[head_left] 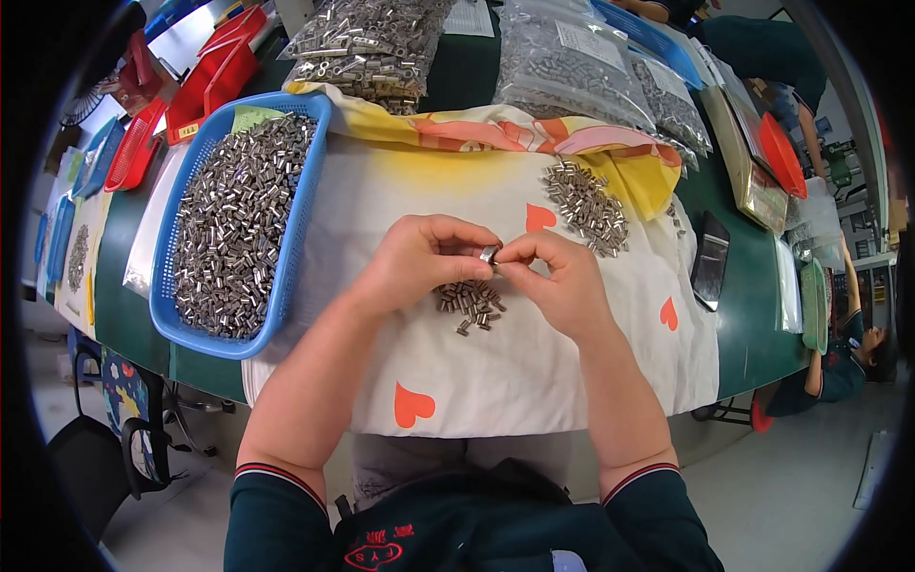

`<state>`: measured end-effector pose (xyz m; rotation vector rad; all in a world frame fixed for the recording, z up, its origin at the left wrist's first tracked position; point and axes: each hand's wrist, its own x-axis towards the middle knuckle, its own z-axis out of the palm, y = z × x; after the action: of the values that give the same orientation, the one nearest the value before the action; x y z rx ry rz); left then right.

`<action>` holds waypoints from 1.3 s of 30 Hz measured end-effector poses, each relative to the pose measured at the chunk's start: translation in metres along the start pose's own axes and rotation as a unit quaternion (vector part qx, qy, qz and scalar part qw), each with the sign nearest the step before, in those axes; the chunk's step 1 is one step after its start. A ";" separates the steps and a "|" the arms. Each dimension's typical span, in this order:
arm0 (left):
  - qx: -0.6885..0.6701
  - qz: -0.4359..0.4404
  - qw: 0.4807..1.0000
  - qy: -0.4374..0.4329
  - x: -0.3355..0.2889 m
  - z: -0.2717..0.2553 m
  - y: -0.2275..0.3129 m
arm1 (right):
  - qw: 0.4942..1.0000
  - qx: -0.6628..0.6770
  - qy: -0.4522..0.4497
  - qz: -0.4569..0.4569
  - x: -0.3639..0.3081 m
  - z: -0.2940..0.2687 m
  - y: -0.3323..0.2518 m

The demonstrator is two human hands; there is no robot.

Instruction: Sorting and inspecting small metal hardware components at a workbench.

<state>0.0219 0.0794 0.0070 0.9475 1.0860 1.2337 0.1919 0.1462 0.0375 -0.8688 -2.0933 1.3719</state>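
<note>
Over the middle of a white cloth (515,381) with orange hearts, my two hands meet at a small shiny metal sleeve (489,255). The thumb and fingers of my left hand (434,255) are closed around it. My right hand (551,276) pinches at its other side, fingertips touching the same piece or something tiny that I cannot make out. Just below lies a small pile of short metal sleeves (469,303), partly covered by my left hand. A second, larger pile of sleeves (586,208) rests beyond my right hand.
A blue basket (162,276) full of metal sleeves stands at left. Bulging clear bags of metal parts (362,48) (572,76) line the back. A phone (711,259) lies on the green table (753,348) at right. Red bins (214,81) stand far left; a person (843,357) sits far right.
</note>
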 end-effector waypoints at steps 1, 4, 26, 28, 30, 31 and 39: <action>-0.001 -0.001 1.000 -0.005 -0.001 0.000 0.001 | 1.000 -0.002 0.004 0.003 0.000 0.000 0.000; 0.003 -0.024 0.999 -0.023 -0.005 -0.003 0.004 | 0.999 0.004 -0.007 0.041 0.002 -0.003 0.004; -0.016 0.009 1.000 0.011 0.004 -0.005 -0.004 | 0.912 -0.402 0.081 -0.001 -0.003 -0.061 0.024; -0.013 0.013 1.000 0.000 0.007 -0.003 -0.004 | 0.907 -0.416 0.063 0.024 -0.004 -0.063 0.025; -0.020 0.028 0.999 0.000 0.011 0.002 -0.004 | 0.900 -0.433 0.044 0.034 -0.003 -0.067 0.031; -0.005 0.030 1.000 0.008 0.010 0.000 -0.005 | 0.895 -0.442 0.049 0.025 -0.002 -0.069 0.039; 0.006 0.052 0.999 -0.004 0.006 -0.005 -0.016 | 0.888 -0.451 0.087 0.009 -0.001 -0.060 0.044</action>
<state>0.0206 0.0837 -0.0104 1.0275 1.0509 1.3083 0.2448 0.1952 0.0188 -1.2833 -2.5584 0.2154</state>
